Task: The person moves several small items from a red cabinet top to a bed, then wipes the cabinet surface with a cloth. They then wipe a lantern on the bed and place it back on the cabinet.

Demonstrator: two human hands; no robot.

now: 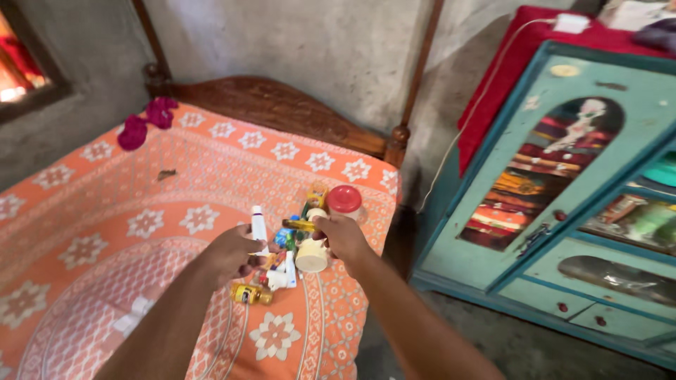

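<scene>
Both your forearms reach in from the near edge and meet over the right side of the bed point(105, 211); your left hand point(232, 255) is curled, knuckles up, fingers closed around a white tube point(258, 226) that sticks up and away from the fist; your right hand point(343, 236) angles in from the right, fingertips pinched on a small yellow bottle point(298, 225) held level between the two hands; just below that hand sits a cream round jar point(312, 256), touching or nearly touching the palm, hard to say which; the rest of the little heap lies on the orange flowered sheet under and between your hands, a red-lidded jar point(344, 200) at the far side, a yellow vial point(250, 294) at the near side; the middle of the pile is a blur of colours, partly covered by your fingers; the turquoise cabinet point(563, 211) stands right, cut off by the frame.
</scene>
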